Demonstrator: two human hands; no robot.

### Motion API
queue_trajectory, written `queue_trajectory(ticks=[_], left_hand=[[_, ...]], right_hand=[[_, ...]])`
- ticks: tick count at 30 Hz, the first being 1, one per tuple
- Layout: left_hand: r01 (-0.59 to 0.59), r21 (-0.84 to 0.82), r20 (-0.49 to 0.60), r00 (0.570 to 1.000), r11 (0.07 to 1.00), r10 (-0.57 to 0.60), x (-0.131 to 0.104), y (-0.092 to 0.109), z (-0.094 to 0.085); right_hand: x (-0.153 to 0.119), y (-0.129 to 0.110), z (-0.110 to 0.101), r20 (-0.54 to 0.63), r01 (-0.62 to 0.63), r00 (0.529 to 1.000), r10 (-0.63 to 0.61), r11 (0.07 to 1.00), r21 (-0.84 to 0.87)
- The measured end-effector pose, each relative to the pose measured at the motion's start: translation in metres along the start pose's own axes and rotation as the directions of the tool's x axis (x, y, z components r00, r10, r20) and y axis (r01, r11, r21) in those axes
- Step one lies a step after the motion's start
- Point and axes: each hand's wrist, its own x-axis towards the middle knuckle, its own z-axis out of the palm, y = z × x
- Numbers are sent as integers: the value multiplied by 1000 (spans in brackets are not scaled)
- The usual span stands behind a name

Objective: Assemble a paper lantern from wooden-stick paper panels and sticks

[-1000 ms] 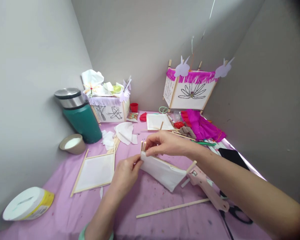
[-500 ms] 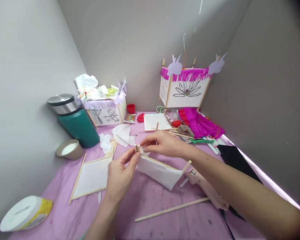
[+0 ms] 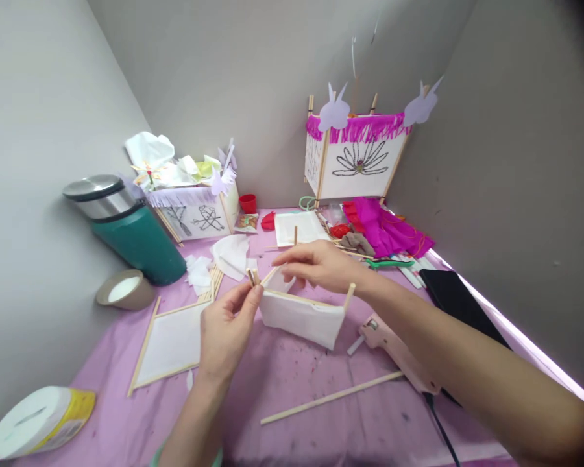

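My left hand [image 3: 231, 318] pinches the paired stick ends at the left corner of a small wooden frame covered in white paper [image 3: 302, 319]. Over the far side of that frame is my right hand [image 3: 316, 264], its fingers apart and slightly bent beside a second white panel; no object shows between them. The frame stands tilted above the purple cloth, with a single stick end rising at its right corner. A flat white-paper frame [image 3: 172, 344] lies left of my left hand. Right of the held frame rests a pink glue gun [image 3: 394, 350].
A loose stick [image 3: 331, 397] lies in front. Leftward are a green bottle [image 3: 139, 240], a bowl [image 3: 126, 290] and a white-lidded tub [image 3: 39, 418]. Behind stand two decorated paper lanterns, one with a magenta fringe [image 3: 365, 155]. A black phone [image 3: 462, 305] lies at right.
My right hand has drawn away from the left corner and its fingers have spread. The held frame has turned slightly, showing more of its far panel. The camera view has shifted.
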Motion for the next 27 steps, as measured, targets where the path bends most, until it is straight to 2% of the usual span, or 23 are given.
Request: queue_trajectory(ticks=[3, 6, 9, 11, 15, 18, 22, 27], left_hand=[[-2, -67, 46, 999, 998, 5, 3, -2, -3], [-5, -56, 56, 998, 998, 8, 4, -3, -5], [-26, 21, 65, 998, 999, 25, 3, -1, -5], [-50, 57, 84, 995, 997, 45, 2, 1, -5], [-71, 95, 96, 993, 993, 62, -2, 4, -3], [-79, 130, 71, 995, 988, 70, -4, 6, 0], [-43, 181, -10, 999, 983, 45, -4, 7, 3], [-6, 216, -46, 999, 976, 16, -1, 8, 4]], right_hand=[[-27, 5, -18, -81, -100, 992, 96, 994, -44], [-67, 8, -31, -55, -221, 975, 215, 959, -178], [-103, 8, -24, 91, -224, 964, 251, 946, -233], [-117, 9, -9, 79, -258, 956, 282, 938, -231], [-122, 16, 25, -89, -284, 958, 271, 933, -222], [-120, 23, 39, -164, -267, 959, 232, 934, -237], [-120, 27, 45, -213, -248, 957, 198, 939, -241], [-119, 33, 46, -213, -238, 958, 192, 947, -216]])
